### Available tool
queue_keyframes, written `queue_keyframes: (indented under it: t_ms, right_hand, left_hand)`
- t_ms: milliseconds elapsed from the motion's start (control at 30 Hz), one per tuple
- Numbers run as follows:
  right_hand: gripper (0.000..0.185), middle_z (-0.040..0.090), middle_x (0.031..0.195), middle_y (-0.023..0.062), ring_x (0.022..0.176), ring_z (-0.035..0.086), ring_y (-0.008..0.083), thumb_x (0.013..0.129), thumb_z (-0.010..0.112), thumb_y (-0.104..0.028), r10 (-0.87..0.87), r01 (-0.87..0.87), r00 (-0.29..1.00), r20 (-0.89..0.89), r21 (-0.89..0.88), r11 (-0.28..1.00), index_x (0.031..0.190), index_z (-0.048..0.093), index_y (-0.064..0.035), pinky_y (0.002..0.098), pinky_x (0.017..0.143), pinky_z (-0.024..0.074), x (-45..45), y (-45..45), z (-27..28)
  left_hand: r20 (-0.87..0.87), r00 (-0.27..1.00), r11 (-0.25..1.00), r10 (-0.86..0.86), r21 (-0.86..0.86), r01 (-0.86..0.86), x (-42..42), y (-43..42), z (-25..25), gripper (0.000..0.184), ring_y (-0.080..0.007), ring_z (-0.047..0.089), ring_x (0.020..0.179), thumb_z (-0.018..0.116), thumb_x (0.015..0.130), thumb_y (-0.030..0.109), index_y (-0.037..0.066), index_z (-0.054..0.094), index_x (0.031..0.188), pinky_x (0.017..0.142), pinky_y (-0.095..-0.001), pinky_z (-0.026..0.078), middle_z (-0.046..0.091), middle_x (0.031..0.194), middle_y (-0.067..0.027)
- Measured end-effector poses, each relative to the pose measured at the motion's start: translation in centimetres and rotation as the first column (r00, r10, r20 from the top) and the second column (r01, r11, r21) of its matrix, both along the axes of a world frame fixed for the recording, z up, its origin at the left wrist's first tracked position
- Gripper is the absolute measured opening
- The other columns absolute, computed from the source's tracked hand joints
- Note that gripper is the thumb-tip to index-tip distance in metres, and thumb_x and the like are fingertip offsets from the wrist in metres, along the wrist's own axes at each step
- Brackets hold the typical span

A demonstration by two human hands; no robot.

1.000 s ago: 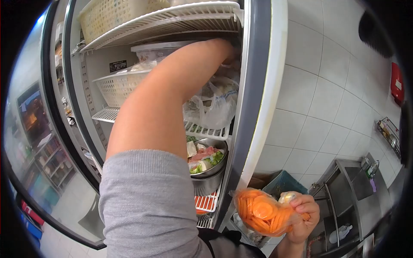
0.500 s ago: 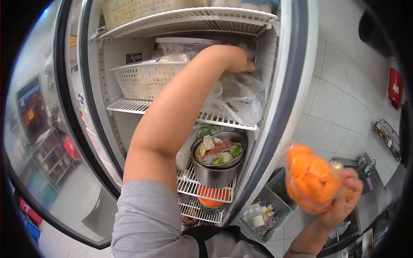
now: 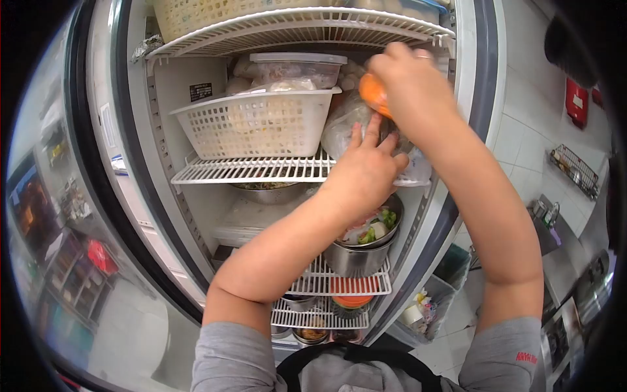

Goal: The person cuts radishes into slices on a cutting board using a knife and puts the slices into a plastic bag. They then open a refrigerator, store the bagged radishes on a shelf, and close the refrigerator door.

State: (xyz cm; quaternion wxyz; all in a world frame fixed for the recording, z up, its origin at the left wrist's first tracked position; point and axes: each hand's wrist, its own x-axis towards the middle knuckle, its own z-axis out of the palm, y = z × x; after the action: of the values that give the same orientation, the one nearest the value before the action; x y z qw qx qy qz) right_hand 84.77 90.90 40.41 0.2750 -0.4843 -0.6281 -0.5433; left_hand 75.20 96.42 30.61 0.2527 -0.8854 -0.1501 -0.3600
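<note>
My right hand [image 3: 413, 77] is closed on a clear bag of sliced carrots [image 3: 373, 95], held at the right end of the fridge's middle shelf. Most of that bag is hidden behind the hand. Just below it, my left hand [image 3: 367, 163] has its fingers spread against a clear plastic bag [image 3: 341, 125] lying on the same shelf. What this plastic bag contains is hard to make out. Left of both hands stands a white perforated basket [image 3: 255, 127], with a lidded plastic container [image 3: 299, 68] above it.
A wire shelf [image 3: 307, 27] runs close above my hands. Under my left forearm are a metal pot [image 3: 359, 260] with vegetables and a metal bowl [image 3: 266, 193]. The open glass door [image 3: 85, 196] is at left; a grey bin [image 3: 428, 310] stands on the floor at right.
My right hand has brought the carrot bag from outside the fridge up onto the middle shelf. My left hand has come down and forward from the shelf's back to the plastic bag.
</note>
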Motion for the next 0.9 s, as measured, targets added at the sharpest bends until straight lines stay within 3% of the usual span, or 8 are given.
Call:
queue_keyframes:
  t_ms: [67,300,367,400,467,567,767,900]
  right_hand:
    - [0.02,0.06,0.105,0.0107,0.102,0.059,0.0292,0.074,0.064,-0.006,-0.241,0.241,0.968,0.063,0.01,0.97,0.094,0.065,-0.0057,0.0401,0.071,0.0553,0.4,5.8,1.1]
    - [0.032,0.052,0.126,0.0122,0.114,0.051,0.0352,0.08,0.058,-0.009,-0.304,0.314,0.915,0.265,0.007,0.95,0.112,0.06,-0.0139,0.0396,0.089,0.0485,5.8,12.0,1.3]
    - [0.042,0.042,0.137,0.0117,0.117,0.049,0.036,0.082,0.057,-0.012,-0.372,0.372,0.928,-0.005,0.042,0.927,0.124,0.055,-0.0157,0.0398,0.095,0.0461,8.0,15.0,-0.3]
    - [0.042,0.042,0.137,0.0117,0.117,0.049,0.036,0.082,0.057,-0.012,-0.367,0.366,0.93,0.017,0.065,0.929,0.124,0.055,-0.0157,0.0398,0.095,0.0461,7.3,15.2,0.6]
    - [0.042,0.037,0.143,0.0082,0.126,0.045,0.0318,0.084,0.058,-0.026,-0.5,0.453,0.85,-0.169,-0.253,0.855,0.126,0.058,-0.0207,0.0456,0.101,0.0409,5.9,15.2,1.3]
    - [0.042,0.041,0.139,0.0105,0.124,0.046,0.0339,0.084,0.058,-0.027,-0.521,0.387,0.831,-0.197,-0.467,0.795,0.125,0.058,-0.0198,0.0456,0.1,0.042,5.1,14.3,3.1]
    - [0.04,0.049,0.129,0.0148,0.12,0.049,0.0379,0.085,0.058,-0.023,-0.397,0.347,0.917,-0.032,-0.426,0.836,0.124,0.057,-0.0158,0.0441,0.096,0.0465,5.5,15.4,3.7]
    - [0.042,0.049,0.13,0.0141,0.12,0.049,0.036,0.086,0.056,-0.022,-0.367,0.295,0.924,-0.111,-0.404,0.866,0.127,0.054,-0.0129,0.0446,0.096,0.0465,6.9,18.9,4.1]
  left_hand:
    - [0.021,0.999,0.999,-0.035,0.029,0.034,0.2,1.0,-0.6,0.04,-0.0437,0.034,0.133,0.076,0.068,0.015,0.005,0.061,0.104,0.106,-0.0555,0.035,0.051,0.129,-0.0152]
    - [0.138,0.983,0.993,-0.121,0.024,0.118,0.1,1.0,-1.4,0.035,-0.0402,0.043,0.127,0.068,0.071,0.007,0.0,0.06,0.104,0.107,-0.0458,0.038,0.06,0.116,-0.0165]
    - [0.203,0.967,0.988,-0.154,0.048,0.147,0.1,1.2,-1.2,0.036,-0.0401,0.044,0.126,0.066,0.072,0.006,-0.001,0.059,0.106,0.107,-0.0447,0.038,0.061,0.114,-0.0171]
    - [0.197,0.969,0.989,-0.148,0.055,0.14,0.0,1.2,-1.3,0.037,-0.0398,0.045,0.126,0.065,0.072,0.005,-0.002,0.058,0.108,0.107,-0.0438,0.038,0.062,0.112,-0.0175]
    - [0.197,0.968,0.986,-0.158,0.073,0.146,-0.3,1.3,-1.6,0.038,-0.0368,0.05,0.121,0.061,0.072,0.002,-0.004,0.057,0.109,0.106,-0.0421,0.04,0.064,0.109,-0.0178]
    - [0.166,0.97,0.983,-0.178,-0.01,0.182,-0.5,1.0,-1.5,0.034,-0.0339,0.055,0.115,0.06,0.071,0.0,-0.002,0.058,0.106,0.103,-0.0409,0.042,0.065,0.105,-0.0164]
    - [0.162,0.967,0.979,-0.197,-0.027,0.204,-0.3,1.0,-1.7,0.025,-0.03,0.06,0.103,0.061,0.066,-0.003,0.001,0.058,0.091,0.096,-0.038,0.047,0.067,0.092,-0.0123]
    - [0.161,0.966,0.978,-0.204,-0.009,0.209,-0.6,1.1,-1.6,0.025,-0.0289,0.06,0.097,0.062,0.065,-0.003,0.002,0.057,0.088,0.094,-0.038,0.048,0.066,0.088,-0.0115]
